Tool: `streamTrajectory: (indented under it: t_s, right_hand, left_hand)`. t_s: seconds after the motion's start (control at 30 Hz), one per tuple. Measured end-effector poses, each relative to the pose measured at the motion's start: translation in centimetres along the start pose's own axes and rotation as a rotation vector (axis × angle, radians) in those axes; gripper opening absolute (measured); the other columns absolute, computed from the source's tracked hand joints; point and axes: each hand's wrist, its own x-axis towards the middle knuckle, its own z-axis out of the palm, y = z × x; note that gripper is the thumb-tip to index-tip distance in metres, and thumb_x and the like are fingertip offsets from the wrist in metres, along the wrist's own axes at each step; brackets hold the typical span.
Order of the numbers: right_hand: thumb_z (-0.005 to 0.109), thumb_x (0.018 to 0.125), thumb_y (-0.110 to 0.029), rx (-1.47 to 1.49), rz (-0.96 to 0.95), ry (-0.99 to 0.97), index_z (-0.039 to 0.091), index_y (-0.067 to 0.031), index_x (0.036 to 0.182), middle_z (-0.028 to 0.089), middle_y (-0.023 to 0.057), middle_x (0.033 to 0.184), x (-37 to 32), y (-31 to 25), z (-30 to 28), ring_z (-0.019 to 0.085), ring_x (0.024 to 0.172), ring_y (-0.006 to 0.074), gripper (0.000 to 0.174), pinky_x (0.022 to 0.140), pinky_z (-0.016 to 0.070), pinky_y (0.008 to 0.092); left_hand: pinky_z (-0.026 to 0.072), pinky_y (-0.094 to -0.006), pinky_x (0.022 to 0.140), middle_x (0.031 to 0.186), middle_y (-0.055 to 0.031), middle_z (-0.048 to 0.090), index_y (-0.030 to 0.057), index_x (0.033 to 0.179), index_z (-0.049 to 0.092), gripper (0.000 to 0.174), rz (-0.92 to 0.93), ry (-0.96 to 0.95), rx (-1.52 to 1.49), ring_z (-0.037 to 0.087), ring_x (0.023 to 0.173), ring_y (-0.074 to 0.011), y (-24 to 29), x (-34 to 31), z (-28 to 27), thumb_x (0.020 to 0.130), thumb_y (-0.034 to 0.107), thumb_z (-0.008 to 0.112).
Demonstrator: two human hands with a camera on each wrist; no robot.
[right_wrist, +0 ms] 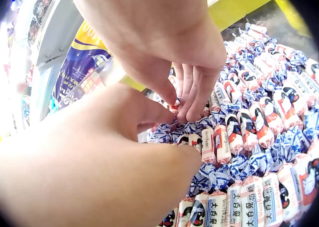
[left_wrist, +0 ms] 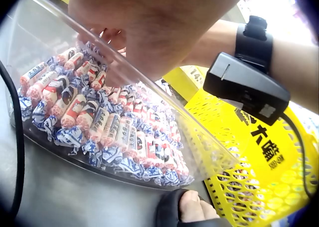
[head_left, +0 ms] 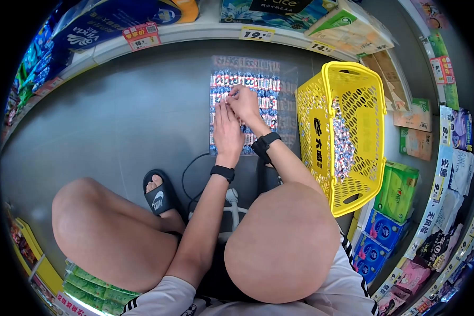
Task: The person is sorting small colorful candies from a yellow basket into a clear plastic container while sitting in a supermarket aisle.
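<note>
Rows of wrapped White Rabbit milk candies (head_left: pixel 269 105) fill a clear plastic box (left_wrist: pixel 209 163) on the floor. My right hand (head_left: pixel 244 104) is bent over the rows, its fingertips pinching a candy (right_wrist: pixel 174 107), which they mostly hide. Alongside it, my left hand (head_left: pixel 227 130) lies low over the rows, with its fingers fairly straight and reaching to the right fingertips. In the right wrist view the left thumb (right_wrist: pixel 187 157) stands apart from the index finger, right at the candies. Around the hands, the candies lie side by side with their blue-and-white twisted ends meeting between rows.
A yellow shopping basket (head_left: pixel 316 126) stands to the right of the box, with many loose candies (head_left: pixel 343 145) inside. Shelves with tissue packs (head_left: pixel 397 192) curve round the front and right. A black cable (head_left: pixel 186 174) runs near my sandalled foot (head_left: pixel 160 192).
</note>
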Motion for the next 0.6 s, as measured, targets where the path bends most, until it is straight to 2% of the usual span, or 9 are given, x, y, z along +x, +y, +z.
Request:
streamTrajectory:
  t_s: [0.03, 0.1, 0.23, 0.33, 0.4, 0.6]
  right_hand:
    - [0.077, 0.087, -0.011, 0.001, 0.000, 0.000, 0.073, 0.0018, 0.099, 0.076, 0.0228, 0.083, -0.05, 0.11, 0.10, 0.078, 0.081, 0.0350, 0.018, 0.078, 0.0607, 0.0426]
    - [0.080, 0.086, -0.017, -0.064, -0.028, -0.004, 0.075, -0.0011, 0.102, 0.078, 0.0166, 0.083, 0.02, 0.26, 0.07, 0.078, 0.079, 0.0300, 0.023, 0.074, 0.0612, 0.0391]
    - [0.080, 0.087, -0.018, -0.045, -0.049, 0.001, 0.076, -0.0010, 0.102, 0.078, 0.0167, 0.083, -0.02, 0.50, 0.11, 0.078, 0.078, 0.0300, 0.023, 0.073, 0.0612, 0.0395]
    - [0.080, 0.087, -0.019, -0.059, -0.051, 0.003, 0.076, -0.0008, 0.102, 0.078, 0.0170, 0.084, -0.06, 0.21, 0.00, 0.078, 0.078, 0.0302, 0.024, 0.073, 0.0611, 0.0394]
    - [0.077, 0.088, -0.013, -0.032, -0.039, 0.009, 0.074, 0.0019, 0.100, 0.076, 0.0232, 0.083, -0.20, -0.02, -0.11, 0.077, 0.081, 0.0365, 0.019, 0.078, 0.0604, 0.0428]
    - [0.075, 0.090, -0.015, -0.076, -0.033, -0.029, 0.074, 0.0014, 0.104, 0.076, 0.0238, 0.082, -0.28, -0.36, -0.64, 0.077, 0.081, 0.0373, 0.022, 0.079, 0.0606, 0.0442]
  left_hand:
    - [0.0395, -0.0464, 0.122, 0.160, -0.0239, 0.044, -0.0083, 0.154, 0.040, 0.073, 0.001, 0.000, 0.001, 0.038, 0.152, -0.0412, -0.07, -0.07, 0.05, 0.086, -0.003, 0.066]
    - [0.0395, -0.0463, 0.122, 0.160, -0.0239, 0.044, -0.0082, 0.156, 0.039, 0.074, 0.007, 0.007, 0.024, 0.038, 0.152, -0.0407, 0.00, 0.01, 0.11, 0.087, -0.003, 0.066]
    - [0.0391, -0.0463, 0.122, 0.160, -0.0242, 0.044, -0.0087, 0.156, 0.038, 0.074, 0.018, 0.003, 0.033, 0.038, 0.152, -0.0408, 0.00, -0.07, -0.04, 0.087, -0.002, 0.065]
    - [0.0383, -0.0464, 0.123, 0.160, -0.0243, 0.044, -0.0090, 0.156, 0.038, 0.074, 0.023, 0.016, 0.034, 0.039, 0.152, -0.0409, 0.07, 0.09, -0.09, 0.087, -0.002, 0.065]
    - [0.0373, -0.0467, 0.123, 0.160, -0.0246, 0.043, -0.0088, 0.156, 0.038, 0.074, 0.029, 0.040, 0.020, 0.039, 0.152, -0.0411, 0.07, 0.17, -0.02, 0.087, -0.002, 0.065]
    - [0.0371, -0.0477, 0.123, 0.162, -0.0218, 0.042, -0.0066, 0.155, 0.040, 0.075, 0.025, 0.031, 0.064, 0.037, 0.154, -0.0399, -0.20, 0.42, -0.16, 0.085, -0.003, 0.067]
